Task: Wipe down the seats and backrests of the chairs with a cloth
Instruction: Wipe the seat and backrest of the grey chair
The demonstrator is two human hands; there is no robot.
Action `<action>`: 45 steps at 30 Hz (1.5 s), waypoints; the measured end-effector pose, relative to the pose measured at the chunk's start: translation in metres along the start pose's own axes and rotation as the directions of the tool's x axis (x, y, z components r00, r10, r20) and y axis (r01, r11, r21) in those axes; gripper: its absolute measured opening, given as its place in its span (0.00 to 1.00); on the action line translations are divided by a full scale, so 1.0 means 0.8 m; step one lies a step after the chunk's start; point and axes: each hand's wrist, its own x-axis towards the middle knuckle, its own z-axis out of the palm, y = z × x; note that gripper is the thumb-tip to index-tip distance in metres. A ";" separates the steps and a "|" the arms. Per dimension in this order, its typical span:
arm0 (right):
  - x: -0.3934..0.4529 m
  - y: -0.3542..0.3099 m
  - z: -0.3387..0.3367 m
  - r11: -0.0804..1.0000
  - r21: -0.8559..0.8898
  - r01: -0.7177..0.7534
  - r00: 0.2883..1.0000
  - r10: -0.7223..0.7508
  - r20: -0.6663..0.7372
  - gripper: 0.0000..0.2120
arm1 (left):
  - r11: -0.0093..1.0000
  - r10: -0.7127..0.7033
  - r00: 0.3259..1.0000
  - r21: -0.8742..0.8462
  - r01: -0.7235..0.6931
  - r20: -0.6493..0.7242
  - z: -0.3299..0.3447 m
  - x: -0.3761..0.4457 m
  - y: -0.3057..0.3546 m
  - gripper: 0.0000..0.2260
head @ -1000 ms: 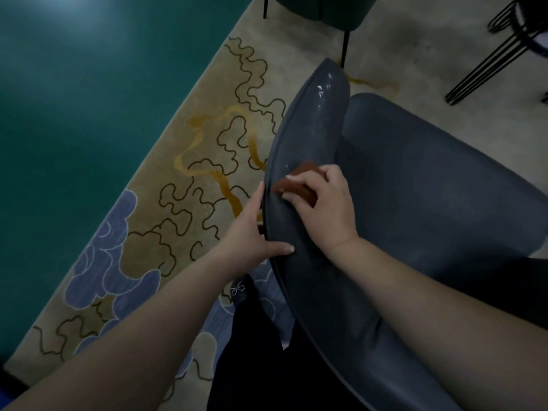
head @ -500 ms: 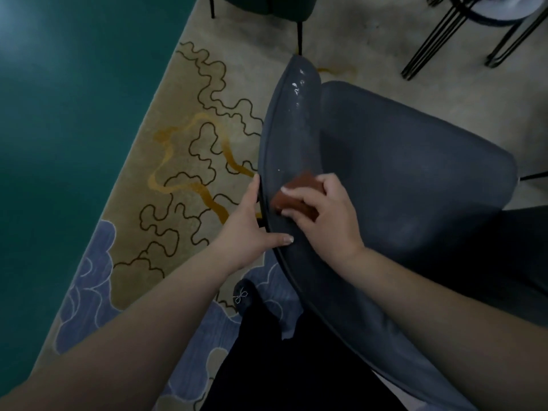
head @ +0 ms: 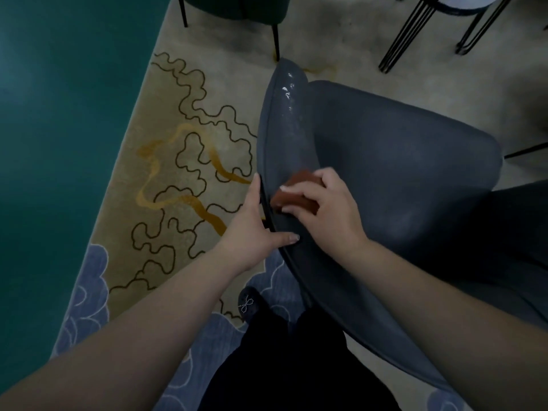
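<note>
Brown cloth (head: pixel 296 192) under curled right hand (head: pixel 326 212) fingers; left hand (head: pixel 255 221) clamped on backrest (head: pixel 281 137) edge.

Our left hand (head: pixel 255 223) clamps w/ thumb stretched flat, fingers hidden behind; our right hand (head: pixel 329 212) is curled, fingertips pressing down; both forearms bare.

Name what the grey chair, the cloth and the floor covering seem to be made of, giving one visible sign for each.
Chair: probably smooth leather or vinyl; the backrest shows wet, shiny glints.
Cloth: looks like soft matte fabric, reddish-brown, folded thick under the right hand; possibly a sponge.
Carpet: seemingly woven pile, matte, with wavy lines worked in.
</note>
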 end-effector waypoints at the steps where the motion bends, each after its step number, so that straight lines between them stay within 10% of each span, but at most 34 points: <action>1: 0.013 -0.001 0.002 1.000 0.002 -0.022 1.000 0.022 -0.008 0.12 | 1.000 0.000 1.000 0.000 0.000 0.007 -0.002 0.003 0.000 0.57; 13: 0.027 0.027 0.001 0.989 0.134 -0.064 0.998 0.064 0.010 0.14 | 0.998 0.023 0.999 -0.055 -0.021 0.023 -0.023 0.032 0.018 0.50; 18: 0.086 0.042 0.017 0.925 0.262 -0.276 0.951 0.301 -0.062 0.11 | 1.000 0.025 1.000 -0.006 -0.025 -0.015 -0.024 0.045 0.035 0.38; 24: 0.019 0.059 0.006 0.945 0.239 -0.222 0.973 0.230 -0.006 0.15 | 0.999 -0.006 0.984 0.034 0.013 -0.180 -0.006 0.079 0.063 0.34; 31: 0.127 0.088 0.024 0.772 0.424 -0.474 0.852 0.523 0.000 0.08 | 0.989 0.030 0.920 0.143 0.028 -0.391 0.019 0.097 0.059 0.26; 37: 0.079 0.076 0.020 0.871 0.395 -0.292 0.944 0.328 -0.027 0.12 | 0.990 0.077 0.912 0.142 -0.020 -0.403 0.018 0.102 0.052 0.24; 45: 0.159 0.084 0.030 0.838 0.414 -0.357 0.900 0.427 -0.088 0.09 | 0.977 0.151 0.891 0.201 -0.069 -0.427 0.019 0.103 0.044 0.24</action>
